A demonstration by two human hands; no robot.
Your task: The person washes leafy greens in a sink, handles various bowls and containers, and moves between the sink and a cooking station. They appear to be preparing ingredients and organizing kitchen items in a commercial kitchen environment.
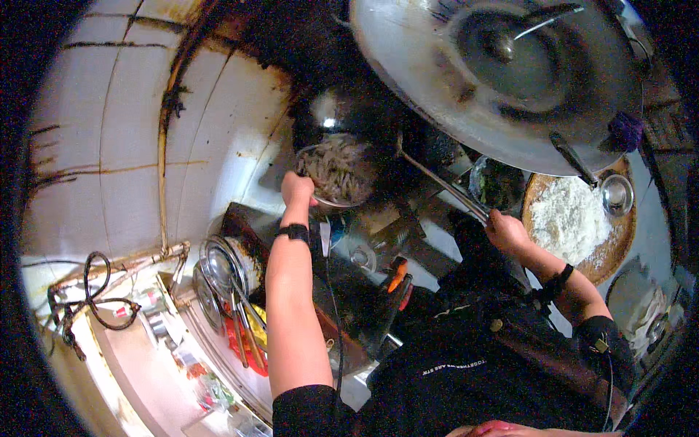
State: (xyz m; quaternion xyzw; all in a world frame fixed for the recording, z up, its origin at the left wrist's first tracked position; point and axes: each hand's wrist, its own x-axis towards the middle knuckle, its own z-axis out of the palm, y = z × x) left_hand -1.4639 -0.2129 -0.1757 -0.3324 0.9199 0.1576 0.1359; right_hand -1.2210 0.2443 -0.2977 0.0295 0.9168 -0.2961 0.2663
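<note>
My left hand [298,189] grips the near rim of a round metal basin or strainer holding many grey-brown food pieces [341,169]. Just beyond it is a dark, shiny round surface [327,109], perhaps the inside of a wok; deep shadow hides its outline. My right hand [505,232] is closed around the handle of a long metal cooking utensil [448,188]. The utensil slants up and left, and its far end, near the food, is too dark to identify.
A large wok [415,82] with a ladle [508,49] inside occupies the upper right. White flour [568,218] fills a round wooden tray [625,246] beside my right hand, with a small metal bowl [617,195] at its edge. Strainers [221,262] stand left of my left forearm.
</note>
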